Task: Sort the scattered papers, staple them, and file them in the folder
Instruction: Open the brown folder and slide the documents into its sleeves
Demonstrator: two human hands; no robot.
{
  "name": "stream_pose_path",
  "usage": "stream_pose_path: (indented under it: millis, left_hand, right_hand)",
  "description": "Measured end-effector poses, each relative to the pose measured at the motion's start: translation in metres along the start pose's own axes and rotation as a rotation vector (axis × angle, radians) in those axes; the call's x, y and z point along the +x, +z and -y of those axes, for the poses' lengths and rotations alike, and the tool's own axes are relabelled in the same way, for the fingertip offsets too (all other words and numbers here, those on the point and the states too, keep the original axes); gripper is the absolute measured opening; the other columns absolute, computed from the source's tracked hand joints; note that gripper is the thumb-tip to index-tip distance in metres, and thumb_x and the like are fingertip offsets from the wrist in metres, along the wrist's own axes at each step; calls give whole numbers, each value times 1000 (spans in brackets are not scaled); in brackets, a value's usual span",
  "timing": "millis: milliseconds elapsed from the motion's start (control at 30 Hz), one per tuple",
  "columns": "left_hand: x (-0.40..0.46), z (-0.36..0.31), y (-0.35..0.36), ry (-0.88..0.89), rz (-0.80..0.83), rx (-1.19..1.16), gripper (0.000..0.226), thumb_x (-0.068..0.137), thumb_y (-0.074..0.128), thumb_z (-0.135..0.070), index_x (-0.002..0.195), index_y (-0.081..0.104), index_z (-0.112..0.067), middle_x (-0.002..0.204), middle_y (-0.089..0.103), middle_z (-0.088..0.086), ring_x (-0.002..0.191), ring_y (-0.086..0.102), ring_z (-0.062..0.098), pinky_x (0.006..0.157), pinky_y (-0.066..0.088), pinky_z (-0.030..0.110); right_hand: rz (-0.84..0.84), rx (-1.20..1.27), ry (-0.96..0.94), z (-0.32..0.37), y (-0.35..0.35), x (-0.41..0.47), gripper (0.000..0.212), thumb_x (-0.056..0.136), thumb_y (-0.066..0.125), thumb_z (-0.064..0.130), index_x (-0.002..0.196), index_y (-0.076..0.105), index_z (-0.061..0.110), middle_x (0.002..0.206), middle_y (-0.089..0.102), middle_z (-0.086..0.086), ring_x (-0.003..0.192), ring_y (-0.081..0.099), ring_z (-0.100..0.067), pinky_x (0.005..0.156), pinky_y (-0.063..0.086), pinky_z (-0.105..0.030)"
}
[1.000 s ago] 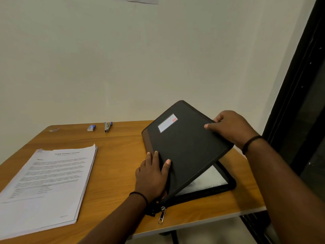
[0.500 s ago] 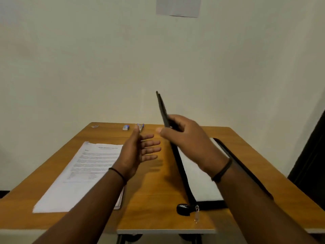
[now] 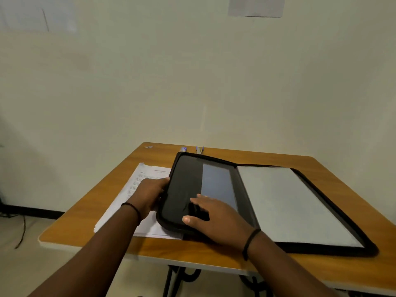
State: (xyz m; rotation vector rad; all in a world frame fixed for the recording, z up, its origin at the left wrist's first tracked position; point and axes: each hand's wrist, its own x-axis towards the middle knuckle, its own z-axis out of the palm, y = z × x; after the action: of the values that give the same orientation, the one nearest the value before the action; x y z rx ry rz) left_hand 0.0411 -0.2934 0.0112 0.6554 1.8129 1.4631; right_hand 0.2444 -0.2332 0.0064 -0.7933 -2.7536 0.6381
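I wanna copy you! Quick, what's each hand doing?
Left hand: gripping the folder cover's outer edge.
Right hand: open, fingers flat on the cover.

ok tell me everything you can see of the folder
The folder is a black zip-around case, fabric by the look of it, lying open on the table. Its right half lies flat and shows a pale sheet. Its left half, dark inside with a greyish panel, overlaps the papers. The left hand grips that half's outer edge; the right hand rests open on its inner face. A zip band runs round the rim.
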Motion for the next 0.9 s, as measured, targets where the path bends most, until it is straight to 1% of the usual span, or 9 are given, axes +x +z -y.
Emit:
stream_pose_path:
  millis: [67,133,233,333,467,567,700,767,900]
  left_hand:
    - [7,9,-7,117,-194,251,28,97,58,-23,85,69,0,81,72,15,64,61,24,60,49,33]
    - [15,17,-21,234,-436,597,29,93,61,-24,74,65,-3,73,67,10,63,57,22,61,49,33]
    - [19,23,-47,120,-652,990,37,88,63,-46,106,64,-14,107,64,13,98,60,31,81,51,39]
    - [31,33,-77,-121,-575,923,63,79,70,-60,115,57,-10,123,57,19,114,54,38,94,47,46]
    - [43,30,-92,-116,-396,693,45,81,78,-45,85,57,-5,80,61,9,70,58,23,62,47,31]
    - [46,26,-96,-136,-306,552,38,83,79,-34,96,57,-5,83,59,7,71,55,21,60,43,30]
    - [54,22,-105,-158,-199,525,34,84,79,-26,103,63,-3,89,63,9,72,59,21,52,42,25]
    - [58,21,-110,-177,-123,507,32,83,80,-27,100,66,-3,89,66,9,76,62,21,58,48,27]
    - [52,16,-125,-291,66,274,36,85,76,-20,116,67,-4,106,74,17,100,69,38,90,55,48]
  right_hand:
    - [0,-41,8,-3,7,4,62,90,50,67,141,48,32,149,48,4,136,44,-15,113,37,-37]
    - [-46,-77,-12,-3,15,9,47,90,50,67,121,61,34,118,66,9,107,59,-10,98,50,-36]
    - [-117,-139,0,-2,25,20,42,89,49,67,94,63,28,84,65,8,79,59,-8,77,55,-36]
    - [-178,-111,21,-1,29,33,33,93,53,56,90,63,25,83,64,6,78,59,-11,74,55,-35]
    - [-213,-120,32,-1,36,53,24,98,53,37,103,69,20,98,66,1,92,60,-17,80,51,-30]
    - [-208,-159,55,-5,48,66,29,99,47,25,95,74,15,97,66,-4,90,60,-20,82,53,-35]
    - [-221,-67,68,-8,53,73,29,97,50,16,105,77,16,108,71,-6,98,64,-22,88,53,-32]
    - [-221,-20,67,-8,53,73,27,96,52,15,107,76,16,109,72,-5,99,64,-21,88,52,-28]
    - [-238,-14,57,-9,56,70,26,97,50,16,110,74,19,108,66,-6,96,62,-21,84,51,-27]
